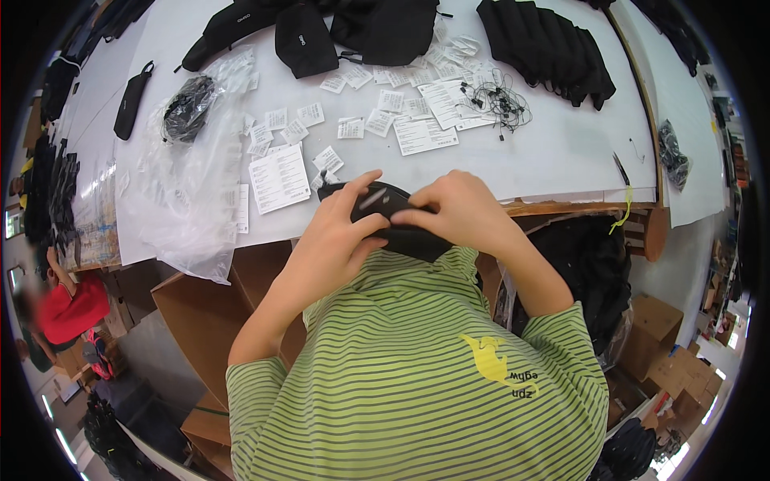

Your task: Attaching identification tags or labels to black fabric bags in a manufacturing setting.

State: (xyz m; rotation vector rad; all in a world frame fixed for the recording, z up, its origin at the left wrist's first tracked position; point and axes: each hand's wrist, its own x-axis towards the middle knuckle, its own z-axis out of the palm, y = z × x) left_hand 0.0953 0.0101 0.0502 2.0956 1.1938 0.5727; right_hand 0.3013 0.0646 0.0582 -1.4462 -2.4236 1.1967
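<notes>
Close to my body, at the table's front edge, I hold a small black fabric pouch [415,242]. My left hand [343,231] grips its left part, the thumb below and the fingers curled over the upper side. My right hand [459,210] pinches the pouch's upper right edge between thumb and bent fingers. Between the hands, a dark inner side with pale glints shows; what it is I cannot make out. Small white printed labels [327,159] and a white printed sheet [279,178] lie just beyond my left hand.
Finished-looking black pouches [306,42] lie at the back, with an overlapping row of black pouches [549,52] at the back right. Black string loops [499,104] rest on white cards. Clear plastic bags [180,192] spread at left. Thread snips [621,170] lie right. A person in red [76,309] is far left.
</notes>
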